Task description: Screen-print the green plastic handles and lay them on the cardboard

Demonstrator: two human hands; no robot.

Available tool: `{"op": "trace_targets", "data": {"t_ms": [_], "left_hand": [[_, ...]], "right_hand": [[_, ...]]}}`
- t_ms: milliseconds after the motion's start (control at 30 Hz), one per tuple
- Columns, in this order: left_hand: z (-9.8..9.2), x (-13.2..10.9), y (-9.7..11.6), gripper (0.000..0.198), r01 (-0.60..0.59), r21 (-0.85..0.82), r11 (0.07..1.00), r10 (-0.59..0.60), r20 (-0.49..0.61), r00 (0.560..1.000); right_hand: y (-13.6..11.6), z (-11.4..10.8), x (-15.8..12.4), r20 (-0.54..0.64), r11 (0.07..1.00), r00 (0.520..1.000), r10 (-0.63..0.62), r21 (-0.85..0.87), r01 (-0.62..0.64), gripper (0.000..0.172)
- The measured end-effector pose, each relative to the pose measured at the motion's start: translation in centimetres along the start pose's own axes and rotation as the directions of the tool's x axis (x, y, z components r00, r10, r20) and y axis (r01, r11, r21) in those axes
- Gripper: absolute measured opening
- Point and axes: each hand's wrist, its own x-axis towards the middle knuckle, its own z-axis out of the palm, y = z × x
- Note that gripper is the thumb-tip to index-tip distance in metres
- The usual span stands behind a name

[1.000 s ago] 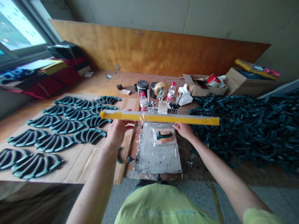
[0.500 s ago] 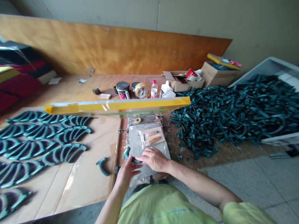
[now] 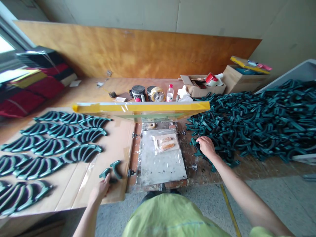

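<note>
Curved dark-green plastic pieces [image 3: 111, 169]: two at near edge of pale wooden board [image 3: 120, 186] | left hand [image 3: 100, 191]: fingers closed, pinching one piece's end | right hand [image 3: 206, 147]: fingers curled at edge of loose pile [image 3: 259, 121], grip unclear | between hands: metal plate [image 3: 160, 158] | behind: yellow-taped frame [image 3: 140, 107], tilted up | left: laid-out rows [image 3: 59, 154], evenly spaced

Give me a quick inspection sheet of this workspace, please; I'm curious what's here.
Surface: wooden workbench, metal plate under plastic at the front.
Job's things: dark green curved pieces at the left hand, a heap at the right, rows on a pale board; yellow-taped frame raised above the plate.
Hands: left hand touching those pieces; right hand at the heap's edge.
Clutter: plastic bottle, black tin, tape roll, cardboard box.
Cables: nothing seen.
Surroundings: plywood sheet against the wall, grey floor.
</note>
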Motion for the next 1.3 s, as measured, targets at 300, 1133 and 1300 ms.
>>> {"op": "trace_targets", "data": {"t_ms": [300,1133,1300], "left_hand": [[-2.5,1.4,2.2,0.046,-0.052,0.149,0.988,0.047,0.036,0.998],[-7.1,-9.5,28.1,0.037,-0.688,-0.681,0.253,0.535,-0.494,0.686],[-7.1,-9.4,28.8,0.037,-0.683,-0.666,0.300,0.515,-0.490,0.703]], "right_hand": [[0.8,1.9,0.2,0.176,0.987,0.972,-0.158,0.007,0.160,0.035],[-16.8,0.8,5.6,0.018,0.883,0.892,-0.452,0.146,0.445,0.022],[-18.3,0.8,4.5,0.076,0.923,0.920,-0.383,0.056,0.380,0.029]]}}
